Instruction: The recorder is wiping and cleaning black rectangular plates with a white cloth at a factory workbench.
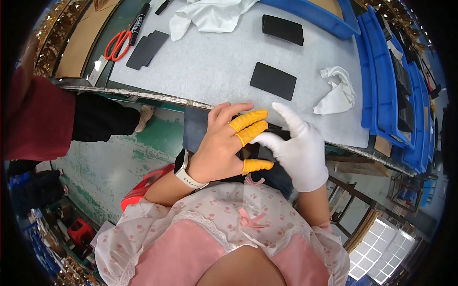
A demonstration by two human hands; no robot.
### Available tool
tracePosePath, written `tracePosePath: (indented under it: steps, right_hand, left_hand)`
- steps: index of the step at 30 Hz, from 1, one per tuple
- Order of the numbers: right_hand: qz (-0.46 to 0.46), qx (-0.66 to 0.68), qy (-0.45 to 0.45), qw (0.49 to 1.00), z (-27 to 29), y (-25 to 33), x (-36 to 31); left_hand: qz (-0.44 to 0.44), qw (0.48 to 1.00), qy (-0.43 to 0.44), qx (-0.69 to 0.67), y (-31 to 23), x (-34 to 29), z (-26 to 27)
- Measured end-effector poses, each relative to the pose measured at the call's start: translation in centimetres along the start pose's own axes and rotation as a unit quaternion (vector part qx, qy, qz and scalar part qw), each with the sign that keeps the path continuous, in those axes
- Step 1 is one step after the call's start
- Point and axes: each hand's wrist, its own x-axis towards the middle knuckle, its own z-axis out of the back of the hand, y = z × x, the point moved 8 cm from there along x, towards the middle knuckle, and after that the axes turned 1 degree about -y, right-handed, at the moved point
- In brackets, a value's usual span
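Note:
My left hand (222,143) is bare except for yellow finger cots on the thumb and two fingers. Facing it, my right hand (299,150) wears a white glove, its index finger stretched toward the table and its thumb close to the left fingertips. A dark glossy flat piece (257,152) shows between the two hands, mostly hidden by the fingers; both hands appear to hold its edges. On the table just beyond them lies a black rectangular plate (273,81). Farther back rests a stack of similar black plates (282,30).
Along the table (200,62) lie more dark plates (148,49), red-handled scissors (117,45), a black marker (139,25) and white cloths (212,16) (336,90). Blue trays (384,81) line the right side. A co-worker's leg (102,118) stands at left, near a red stool (145,186).

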Motion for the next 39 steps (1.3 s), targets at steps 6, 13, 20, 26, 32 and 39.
tracePosePath:
  steps: [6, 13, 20, 26, 32, 39]
  right_hand:
    - [-0.177, 0.038, -0.098, 0.979, 4.1, -6.2, 0.5]
    - [-0.128, 0.176, -0.331, 0.918, 10.5, -8.0, -0.3]
    - [0.112, 0.320, 0.048, 0.939, 3.8, 3.3, -3.8]
    - [-0.099, 0.482, -0.056, 0.869, 1.2, -0.7, -3.7]
    - [-0.092, 0.483, -0.292, 0.821, 6.9, -5.5, -3.0]
    - [0.042, 0.185, -0.267, 0.945, 6.2, -2.4, -3.6]
  left_hand:
    - [0.010, 0.997, -0.014, -0.069, 0.5, -0.3, 0.5]
    - [0.018, 0.995, -0.072, -0.072, 1.9, -0.6, 2.2]
    - [0.016, 0.988, -0.152, 0.032, 1.1, -0.5, 3.1]
    - [0.011, 0.990, -0.138, -0.003, 0.6, -0.5, 2.4]
    - [0.039, 0.990, -0.127, -0.035, 1.2, -0.5, 2.8]
    - [0.040, 0.989, -0.138, -0.019, 1.2, -0.5, 2.9]
